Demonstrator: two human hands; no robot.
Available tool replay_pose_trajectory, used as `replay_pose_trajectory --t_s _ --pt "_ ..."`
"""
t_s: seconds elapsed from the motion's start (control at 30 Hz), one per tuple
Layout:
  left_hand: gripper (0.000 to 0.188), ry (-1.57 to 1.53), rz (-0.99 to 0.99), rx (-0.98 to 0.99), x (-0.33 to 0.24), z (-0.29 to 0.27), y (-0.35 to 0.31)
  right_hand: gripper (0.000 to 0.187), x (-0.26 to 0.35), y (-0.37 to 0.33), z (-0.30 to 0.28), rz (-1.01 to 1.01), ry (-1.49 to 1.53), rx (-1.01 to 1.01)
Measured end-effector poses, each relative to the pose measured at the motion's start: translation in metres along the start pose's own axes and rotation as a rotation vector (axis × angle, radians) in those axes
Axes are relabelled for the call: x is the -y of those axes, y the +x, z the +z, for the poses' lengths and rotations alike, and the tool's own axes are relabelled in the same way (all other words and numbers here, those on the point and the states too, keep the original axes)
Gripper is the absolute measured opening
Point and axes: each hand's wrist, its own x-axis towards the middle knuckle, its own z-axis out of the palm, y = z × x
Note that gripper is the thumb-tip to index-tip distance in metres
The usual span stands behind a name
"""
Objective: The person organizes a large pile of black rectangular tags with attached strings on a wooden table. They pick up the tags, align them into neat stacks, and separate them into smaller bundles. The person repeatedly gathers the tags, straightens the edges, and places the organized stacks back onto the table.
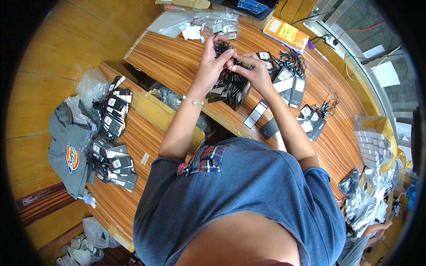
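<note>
Partly, the left hand point(213, 57) hides black strings point(222, 46) — individually indistinct.

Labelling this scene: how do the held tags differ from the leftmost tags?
The held tags are in the left hand and right hand; the leftmost tags lie untouched. The held tags form one clump; the leftmost tags stretch in a row. Both have black strings.

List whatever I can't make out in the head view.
All in the head view:
What the right hand pinches, if anything: fingers cover it.
Paths of the black cords at the left hand: tangled and small.
Number of black tags below the hands: they overlap.
The co-worker's full posture: cut off by the bottom edge.
</note>
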Motion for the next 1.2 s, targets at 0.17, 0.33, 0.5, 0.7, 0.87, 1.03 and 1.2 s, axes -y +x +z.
replay_pose_trajectory --t_s 0.17,0.33,0.5,0.7,0.87,1.03,1.2 --pt "0.025 -0.147 -0.1 0.055 -0.012 0.0 0.015 0.03 0.005 0.006 0.002 0.036 -0.023 -0.035" --pt "0.029 -0.297 0.028 -0.298 -0.002 -0.037 0.028 0.02 0.0 0.018 0.002 0.146 -0.017 0.06" --pt "0.023 0.895 0.673 -0.337 -0.006 -0.028 0.017 0.02 -0.014 0.022 -0.002 0.119 -0.135 0.127" --pt "0.01 1.388 0.682 0.257 -0.016 -0.03 0.009 0.022 -0.014 0.025 -0.003 0.087 -0.061 0.248" --pt "0.013 1.521 0.773 0.4 -0.027 -0.036 0.013 0.023 -0.012 0.025 -0.003 0.114 -0.052 0.3" --pt "0.012 1.626 0.869 0.514 -0.034 -0.036 0.016 0.023 -0.009 0.027 -0.006 0.141 0.04 0.397" --pt "0.012 1.591 0.923 0.707 -0.033 -0.04 0.02 0.021 -0.018 0.024 -0.001 0.146 0.158 0.454"
